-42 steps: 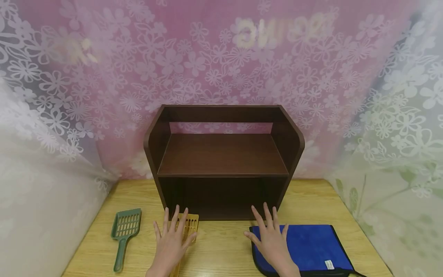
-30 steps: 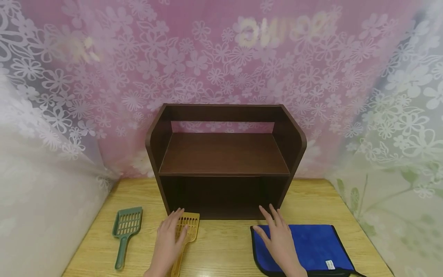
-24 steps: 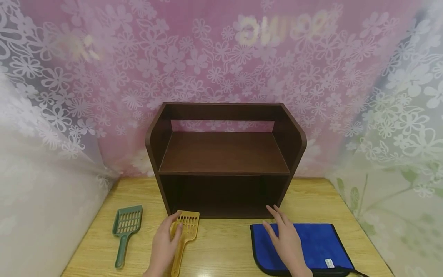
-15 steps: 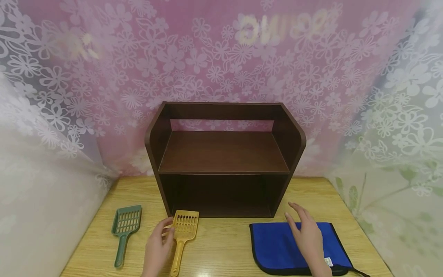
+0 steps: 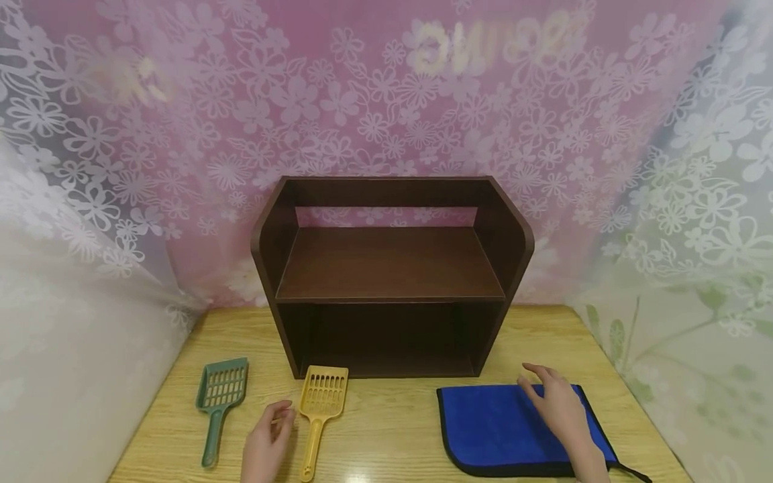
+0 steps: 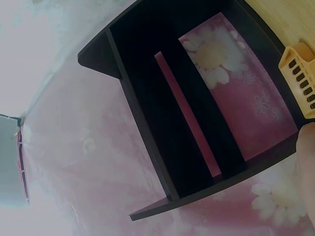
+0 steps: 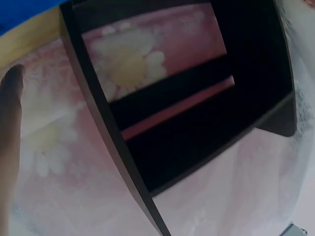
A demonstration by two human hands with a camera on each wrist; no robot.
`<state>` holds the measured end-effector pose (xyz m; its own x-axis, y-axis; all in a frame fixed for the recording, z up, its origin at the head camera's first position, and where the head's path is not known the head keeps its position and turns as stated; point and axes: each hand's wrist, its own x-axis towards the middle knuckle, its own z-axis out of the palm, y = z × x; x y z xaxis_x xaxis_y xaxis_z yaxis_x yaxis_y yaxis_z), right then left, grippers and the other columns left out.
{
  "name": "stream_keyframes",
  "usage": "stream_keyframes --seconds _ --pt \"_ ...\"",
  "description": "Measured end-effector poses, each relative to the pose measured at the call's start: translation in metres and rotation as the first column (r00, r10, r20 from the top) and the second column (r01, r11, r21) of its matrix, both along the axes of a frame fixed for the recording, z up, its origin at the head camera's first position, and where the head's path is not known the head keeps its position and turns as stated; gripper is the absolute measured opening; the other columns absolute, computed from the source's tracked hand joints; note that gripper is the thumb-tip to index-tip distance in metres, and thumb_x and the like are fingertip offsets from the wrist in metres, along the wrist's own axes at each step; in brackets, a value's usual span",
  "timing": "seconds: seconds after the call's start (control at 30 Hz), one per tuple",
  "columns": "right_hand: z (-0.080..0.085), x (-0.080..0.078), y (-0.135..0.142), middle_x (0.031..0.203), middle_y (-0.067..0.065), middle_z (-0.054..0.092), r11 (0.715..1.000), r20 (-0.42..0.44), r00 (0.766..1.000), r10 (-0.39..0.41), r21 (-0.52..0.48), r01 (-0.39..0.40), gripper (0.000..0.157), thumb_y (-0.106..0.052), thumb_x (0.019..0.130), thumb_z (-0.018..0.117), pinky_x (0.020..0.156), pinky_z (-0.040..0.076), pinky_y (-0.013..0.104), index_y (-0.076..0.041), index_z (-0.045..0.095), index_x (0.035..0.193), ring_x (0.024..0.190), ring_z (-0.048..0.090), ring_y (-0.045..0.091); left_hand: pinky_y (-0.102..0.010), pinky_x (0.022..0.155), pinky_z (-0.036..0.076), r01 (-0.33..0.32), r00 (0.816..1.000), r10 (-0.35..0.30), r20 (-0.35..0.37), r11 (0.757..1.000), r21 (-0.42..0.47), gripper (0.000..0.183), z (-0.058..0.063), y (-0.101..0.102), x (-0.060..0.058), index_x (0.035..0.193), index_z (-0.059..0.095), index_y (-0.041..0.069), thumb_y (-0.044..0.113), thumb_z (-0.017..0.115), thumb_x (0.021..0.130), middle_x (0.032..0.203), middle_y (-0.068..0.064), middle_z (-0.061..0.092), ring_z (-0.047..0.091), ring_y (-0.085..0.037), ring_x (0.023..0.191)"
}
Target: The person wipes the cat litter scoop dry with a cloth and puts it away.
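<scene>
From afar I see the yellow scoop [image 5: 318,420], low and left of the frame's centre, lying just right of the nearer left hand [image 5: 268,437], its long axis running almost bottom-to-top, while this hand and the right hand [image 5: 559,410], fingers loosely bent, hold nothing

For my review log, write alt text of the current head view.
A person's empty left hand is beside a slotted yellow plastic scoop; the empty right hand is above a flat blue black-edged fabric piece. Behind them, a dark brown two-tier shelf stands on a wood-grain table, with a slotted green plastic scoop at far left.
</scene>
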<state>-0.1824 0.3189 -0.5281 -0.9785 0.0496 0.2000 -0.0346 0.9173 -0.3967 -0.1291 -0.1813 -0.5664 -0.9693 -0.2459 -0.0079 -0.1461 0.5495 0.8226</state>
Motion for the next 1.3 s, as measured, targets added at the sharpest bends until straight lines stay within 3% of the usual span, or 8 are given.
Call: stream_keyframes --seconds 0.17,0.37,0.47,0.63,0.93,1.17,1.3 --pt "-0.022 -0.011 0.009 0.119 0.021 0.057 0.994 0.015 0.995 0.102 0.024 -0.102 0.045 -0.034 0.085 0.065 0.076 0.045 0.053 -0.008 0.059 0.121 0.099 0.058 0.039 -0.033 0.071 0.051 0.009 0.998 -0.009 0.066 1.000 -0.008 0.032 0.000 0.000 0.005 0.116 0.056 0.006 0.029 0.051 0.094 0.100 -0.006 0.064 0.060 -0.017 0.087" --pt "-0.038 -0.018 0.010 0.113 0.012 0.061 0.981 0.011 0.987 0.157 0.117 -0.158 0.043 -0.040 0.080 0.068 0.079 0.044 0.056 -0.014 0.064 0.114 0.100 0.058 0.034 -0.027 0.065 0.048 0.070 0.988 -0.073 0.134 0.997 0.024 0.041 0.000 0.002 0.010 0.115 0.055 0.006 0.040 0.049 0.094 0.092 -0.001 0.063 0.059 -0.010 0.079" --pt "-0.038 -0.018 0.009 0.107 0.006 0.063 0.973 -0.015 0.986 0.166 0.168 -0.161 0.042 -0.048 0.075 0.070 0.078 0.040 0.061 -0.020 0.067 0.106 0.096 0.059 0.032 -0.025 0.062 0.046 0.095 0.982 -0.102 0.160 0.994 0.051 0.051 0.000 0.005 0.011 0.115 0.055 0.006 0.050 0.047 0.091 0.087 0.001 0.063 0.057 -0.009 0.072" --pt "-0.036 -0.016 0.005 0.095 -0.002 0.060 0.970 -0.033 0.987 0.160 0.192 -0.151 0.039 -0.059 0.070 0.068 0.077 0.035 0.064 -0.027 0.067 0.093 0.090 0.058 0.028 -0.024 0.057 0.044 0.115 0.975 -0.129 0.181 0.990 0.087 0.054 0.001 0.009 0.012 0.115 0.054 0.005 0.052 0.046 0.091 0.082 0.002 0.061 0.054 -0.010 0.067" --pt "-0.042 -0.017 0.004 0.076 -0.008 0.052 0.962 -0.042 0.989 0.141 0.240 -0.127 0.035 -0.059 0.068 0.070 0.073 0.037 0.058 -0.027 0.061 0.079 0.078 0.054 0.019 -0.025 0.057 0.041 0.144 0.968 -0.154 0.198 0.988 0.065 0.047 0.000 0.009 0.012 0.107 0.060 0.010 0.052 0.044 0.092 0.080 0.003 0.060 0.051 -0.011 0.067" --pt "-0.039 -0.016 0.004 0.072 -0.011 0.057 0.963 -0.008 0.989 0.149 0.229 -0.143 0.032 -0.058 0.072 0.066 0.074 0.035 0.061 -0.027 0.060 0.079 0.075 0.055 0.020 -0.026 0.057 0.040 0.173 0.966 -0.174 0.188 0.985 0.024 0.045 -0.002 0.010 0.013 0.102 0.063 0.013 0.052 0.043 0.092 0.081 0.004 0.061 0.049 -0.011 0.066" --pt "-0.030 -0.013 0.002 0.059 -0.014 0.051 0.977 0.024 0.988 0.150 0.148 -0.152 0.027 -0.050 0.075 0.068 0.064 0.041 0.044 -0.026 0.057 0.080 0.058 0.049 0.011 -0.025 0.056 0.039 0.184 0.967 -0.184 0.177 0.983 0.015 0.042 -0.005 0.011 0.013 0.099 0.064 0.015 0.052 0.045 0.091 0.077 0.005 0.058 0.049 -0.010 0.065"
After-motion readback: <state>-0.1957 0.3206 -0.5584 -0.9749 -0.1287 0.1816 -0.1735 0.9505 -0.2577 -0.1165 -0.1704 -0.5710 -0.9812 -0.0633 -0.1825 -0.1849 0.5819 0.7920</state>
